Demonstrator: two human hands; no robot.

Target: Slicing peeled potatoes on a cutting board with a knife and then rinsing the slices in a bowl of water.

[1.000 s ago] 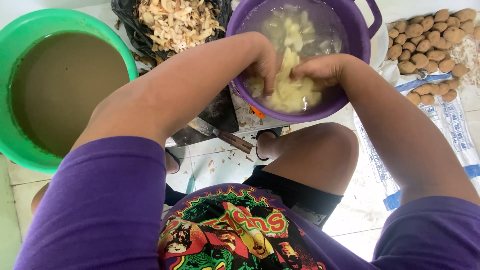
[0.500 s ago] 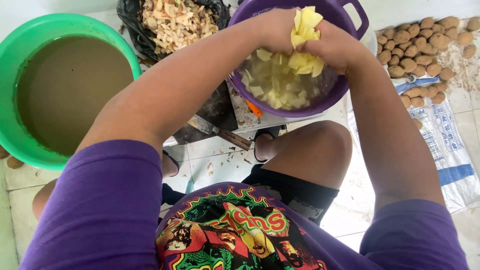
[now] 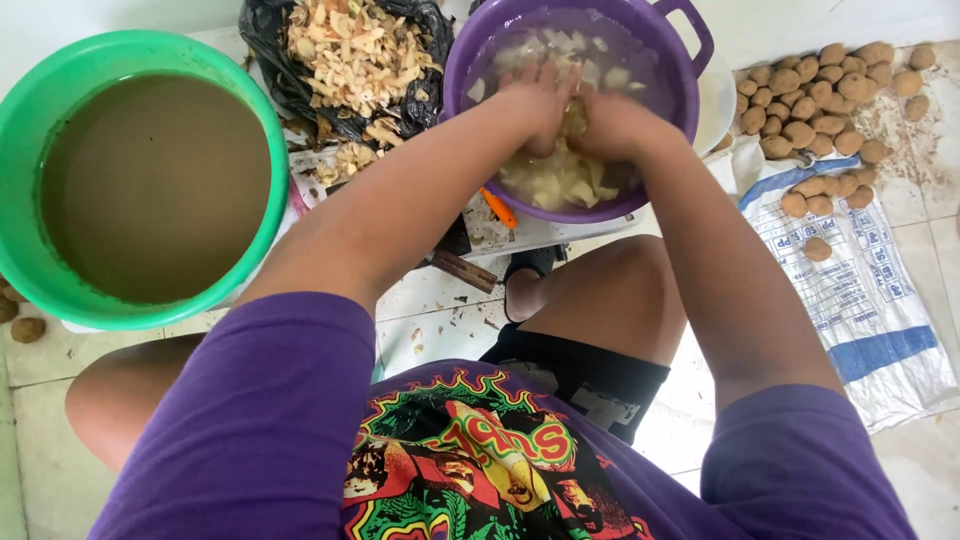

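Both hands, left hand [image 3: 535, 105] and right hand [image 3: 610, 120], dip among cut potato pieces [image 3: 555, 180] in purple basin [image 3: 660, 40], grip not discernible; many unpeeled potatoes [image 3: 820, 100] remain far right.

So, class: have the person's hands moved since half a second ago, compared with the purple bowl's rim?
Yes. Both hands have dropped from above the purple bowl's rim down into the cut potato pieces in the water.

Basin [image 3: 690, 30]: purple, holding pale yellow cut pieces [image 3: 555, 180].
Tub [image 3: 262, 130]: bright green, filled with murky brown water.
Bag [image 3: 265, 40]: black, heaped with tan peelings.
Potatoes [image 3: 815, 85]: brown, spread on a white sack [image 3: 870, 300] striped blue.
Shirt [image 3: 250, 430]: purple, printed red, yellow, green.
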